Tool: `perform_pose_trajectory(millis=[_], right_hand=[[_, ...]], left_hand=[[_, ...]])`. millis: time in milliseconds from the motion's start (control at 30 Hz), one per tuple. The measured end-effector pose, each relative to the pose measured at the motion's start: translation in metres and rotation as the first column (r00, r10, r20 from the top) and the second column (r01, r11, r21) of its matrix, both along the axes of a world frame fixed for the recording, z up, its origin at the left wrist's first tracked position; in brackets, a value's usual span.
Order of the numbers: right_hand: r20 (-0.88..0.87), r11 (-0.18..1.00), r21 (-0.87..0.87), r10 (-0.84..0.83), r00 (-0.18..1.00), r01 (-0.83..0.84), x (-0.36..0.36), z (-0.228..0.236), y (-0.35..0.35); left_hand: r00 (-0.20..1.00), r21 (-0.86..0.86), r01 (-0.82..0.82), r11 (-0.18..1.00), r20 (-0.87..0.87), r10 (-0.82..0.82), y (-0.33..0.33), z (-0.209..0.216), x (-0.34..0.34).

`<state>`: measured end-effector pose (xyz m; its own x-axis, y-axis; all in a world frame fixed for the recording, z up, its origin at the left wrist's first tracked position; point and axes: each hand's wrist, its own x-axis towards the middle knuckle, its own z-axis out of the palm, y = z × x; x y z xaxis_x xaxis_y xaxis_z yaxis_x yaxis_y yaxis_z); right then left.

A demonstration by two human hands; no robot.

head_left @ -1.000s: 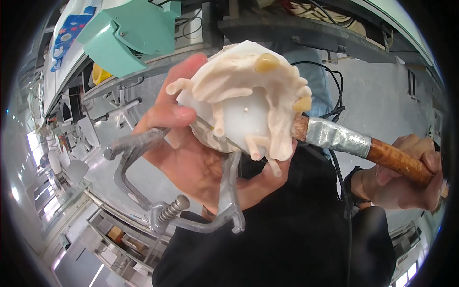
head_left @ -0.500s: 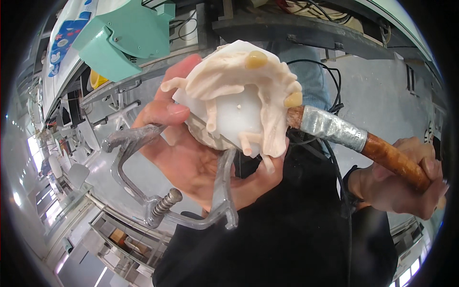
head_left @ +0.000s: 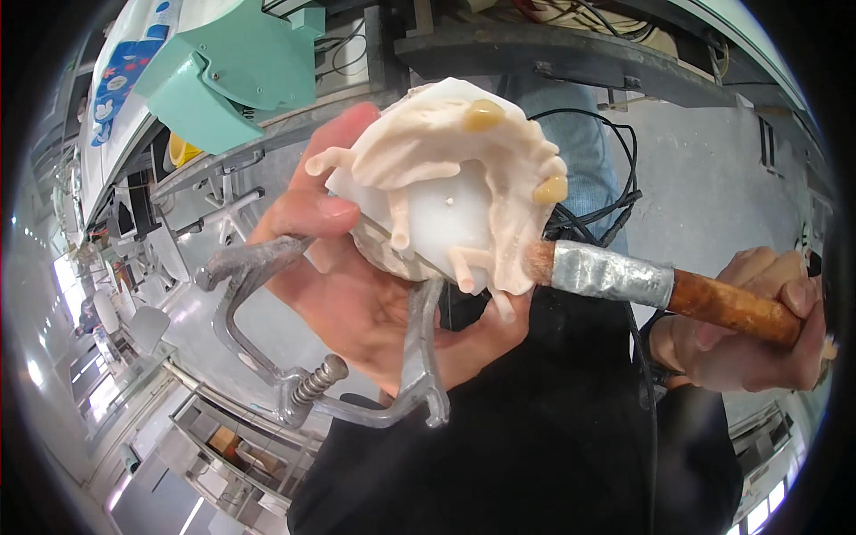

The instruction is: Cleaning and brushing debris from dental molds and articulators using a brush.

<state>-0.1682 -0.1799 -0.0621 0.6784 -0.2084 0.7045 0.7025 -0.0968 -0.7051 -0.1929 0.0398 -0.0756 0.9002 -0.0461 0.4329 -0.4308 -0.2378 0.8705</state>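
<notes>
A pale dental model (head_left: 514,223) sits mounted on a grey metal articulator (head_left: 234,308), with a screw and spring at its lower part. My left hand (head_left: 343,312) holds both, thumb on the near left side and fingers around the back and underneath. Two yellowish tooth crowns (head_left: 552,189) stand out on the arch, and short peg-like stubs project from the model. My right hand (head_left: 758,308) is closed round the wooden handle of a brush (head_left: 615,272) with a silver-taped ferrule. The short brown bristles touch the model's lower right side.
A green machine housing (head_left: 232,76) stands on the bench at the upper left. A dark bench edge (head_left: 571,62) runs across the top, with cables above it. A black cable (head_left: 631,152) hangs at the right of my leg, over the grey floor.
The brush tip has moved down along the model's right side, from near the lower yellow crown to the lower edge. The model has shifted only slightly in my left hand.
</notes>
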Motion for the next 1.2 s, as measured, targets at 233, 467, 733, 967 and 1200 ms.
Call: perform_pose_trajectory(millis=[233, 467, 733, 967, 1200], right_hand=[[-0.184, 0.912, 0.268, 0.364, 0.913, -0.31, 0.007, 0.013, -0.007], [-0.235, 0.92, 0.294, 0.332, 0.913, -0.259, 0.004, 0.016, -0.006], [-0.005, 0.985, -0.112, 0.128, 0.992, -0.128, -0.007, 0.002, -0.012], [-0.354, 0.843, -0.236, 0.389, 0.851, -0.483, -0.034, 0.041, -0.027], [-0.156, 0.931, -0.246, 0.236, 0.959, -0.269, -0.025, 0.03, -0.008]], left_hand=[[0.995, -0.005, 0.001, 1.0, 0.1, -0.001, 0.003, -0.006, 0.002], [0.977, -0.102, -0.128, 0.986, -0.186, 0.108, -0.014, 0.018, -0.007], [0.888, 0.245, -0.163, 0.956, -0.386, 0.251, -0.016, 0.026, -0.008], [0.992, 0.057, -0.119, 0.991, -0.025, 0.121, -0.013, 0.003, -0.008], [0.984, 0.09, -0.152, 0.984, 0.107, 0.143, -0.019, -0.003, 0.005]])
